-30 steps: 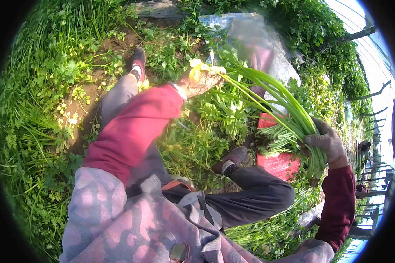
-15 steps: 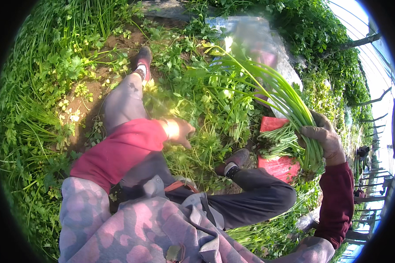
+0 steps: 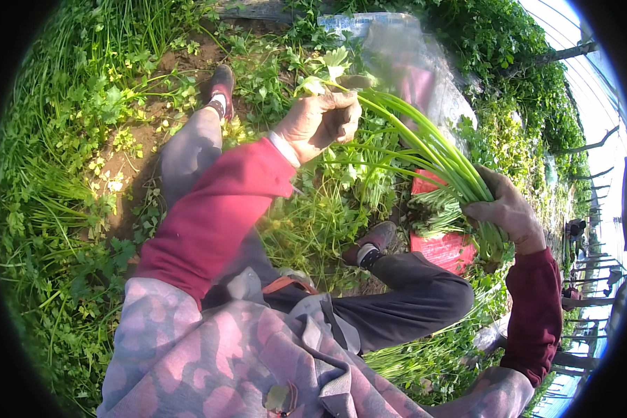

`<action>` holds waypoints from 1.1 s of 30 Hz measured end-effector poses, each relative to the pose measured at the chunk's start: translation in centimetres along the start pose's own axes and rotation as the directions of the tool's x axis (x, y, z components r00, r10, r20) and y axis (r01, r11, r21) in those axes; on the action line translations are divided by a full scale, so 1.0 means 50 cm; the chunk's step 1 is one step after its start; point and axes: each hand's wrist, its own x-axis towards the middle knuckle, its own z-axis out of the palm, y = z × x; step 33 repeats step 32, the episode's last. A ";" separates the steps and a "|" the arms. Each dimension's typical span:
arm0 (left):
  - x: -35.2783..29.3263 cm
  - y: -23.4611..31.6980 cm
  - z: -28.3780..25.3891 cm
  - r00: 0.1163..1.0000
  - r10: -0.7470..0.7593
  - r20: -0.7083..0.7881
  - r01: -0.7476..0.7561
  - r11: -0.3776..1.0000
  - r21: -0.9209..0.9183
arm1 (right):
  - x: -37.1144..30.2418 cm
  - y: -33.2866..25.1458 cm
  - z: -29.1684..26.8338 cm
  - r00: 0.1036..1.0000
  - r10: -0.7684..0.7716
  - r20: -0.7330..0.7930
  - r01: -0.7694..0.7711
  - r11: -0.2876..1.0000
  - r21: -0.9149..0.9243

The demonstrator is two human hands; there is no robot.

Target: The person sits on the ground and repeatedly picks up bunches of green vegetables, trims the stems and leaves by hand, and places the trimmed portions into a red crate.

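A bunch of long green celery slants up and left from my right hand, which is wrapped round its lower stalks. At the bunch's far, leafy end, my left hand has its fingers pinched on a celery stalk near the pale leaves. The exact grip of those fingertips is partly hidden. Beneath and left of my right hand, more celery stalks lie bundled on a red plastic sheet.
Dense celery plants grow along the left. Clear plastic film lies at the far middle. My two shoes stand among loose stems and bare soil. At right are greenhouse poles and a bright plastic wall.
My left hand has risen from above my knee to the leafy end of the celery and closed there. My right hand keeps its hold, with the bunch shifted slightly left.
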 end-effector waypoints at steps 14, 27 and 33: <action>-0.032 0.084 -0.146 0.896 0.319 -0.309 -0.230 0.929 0.291 | 0.002 -0.087 -0.025 0.986 -0.138 -0.092 0.123 0.979 -0.160; -0.156 -0.127 -0.223 0.772 -0.277 -0.572 0.628 0.476 0.616 | 0.104 -0.138 -0.228 0.954 -0.251 -0.164 0.158 0.886 -0.436; -0.135 -0.111 -0.271 0.782 -0.034 -0.622 0.574 0.427 0.698 | -0.031 -0.159 -0.464 0.875 -0.232 -0.424 -0.093 0.780 -0.618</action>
